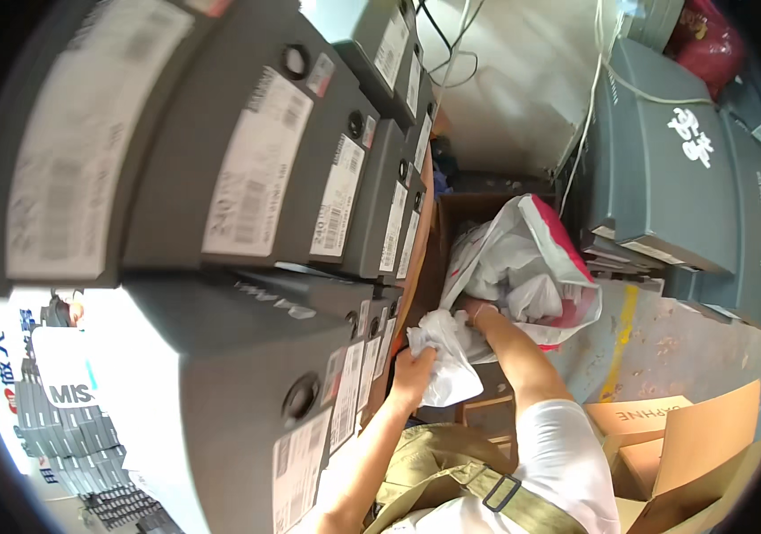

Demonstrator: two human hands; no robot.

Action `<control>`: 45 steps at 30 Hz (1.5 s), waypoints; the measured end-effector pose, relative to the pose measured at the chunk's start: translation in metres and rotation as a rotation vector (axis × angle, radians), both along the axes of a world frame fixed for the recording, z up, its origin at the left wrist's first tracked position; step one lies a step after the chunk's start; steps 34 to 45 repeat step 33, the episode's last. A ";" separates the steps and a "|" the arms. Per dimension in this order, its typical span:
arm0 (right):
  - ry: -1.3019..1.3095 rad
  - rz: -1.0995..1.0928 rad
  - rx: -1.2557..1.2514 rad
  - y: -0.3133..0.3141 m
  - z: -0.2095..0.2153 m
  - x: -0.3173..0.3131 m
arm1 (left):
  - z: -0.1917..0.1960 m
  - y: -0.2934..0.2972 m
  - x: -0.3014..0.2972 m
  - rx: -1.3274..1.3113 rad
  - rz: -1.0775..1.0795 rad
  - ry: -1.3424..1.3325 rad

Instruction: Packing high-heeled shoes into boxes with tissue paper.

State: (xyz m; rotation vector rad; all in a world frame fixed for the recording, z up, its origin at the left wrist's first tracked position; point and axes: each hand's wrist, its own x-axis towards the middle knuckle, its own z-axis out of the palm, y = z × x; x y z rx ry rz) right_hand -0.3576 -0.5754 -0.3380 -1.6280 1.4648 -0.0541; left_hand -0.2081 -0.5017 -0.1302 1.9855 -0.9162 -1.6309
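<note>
My left hand (413, 372) is closed on a crumpled white sheet (448, 358), thin like tissue paper or plastic film; which of the two I cannot tell. My right hand (478, 314) is at the near-left side of a large white bag with a red edge (596, 301), close to the top of the sheet. White material hides its fingers. Several crumpled white pieces (532, 294) fill the bag's open mouth.
Stacked dark grey shoe boxes (336, 200) rise on my left, very near. More grey boxes (665, 169) stand at the right. An open brown carton (701, 445) is at the lower right. Cables (590, 111) hang by the far wall; a yellow line (621, 347) crosses the floor.
</note>
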 end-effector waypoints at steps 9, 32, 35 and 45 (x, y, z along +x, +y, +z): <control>0.123 0.124 -0.153 0.091 0.183 -0.084 | 0.030 0.077 0.022 -0.245 -0.085 0.088; -0.791 1.007 0.260 0.311 0.368 0.306 | 0.138 0.406 0.215 -0.882 1.207 0.271; -0.767 0.903 0.436 0.311 0.363 0.309 | 0.136 0.412 0.216 -0.880 1.234 0.263; -0.767 0.903 0.436 0.311 0.363 0.309 | 0.136 0.412 0.216 -0.880 1.234 0.263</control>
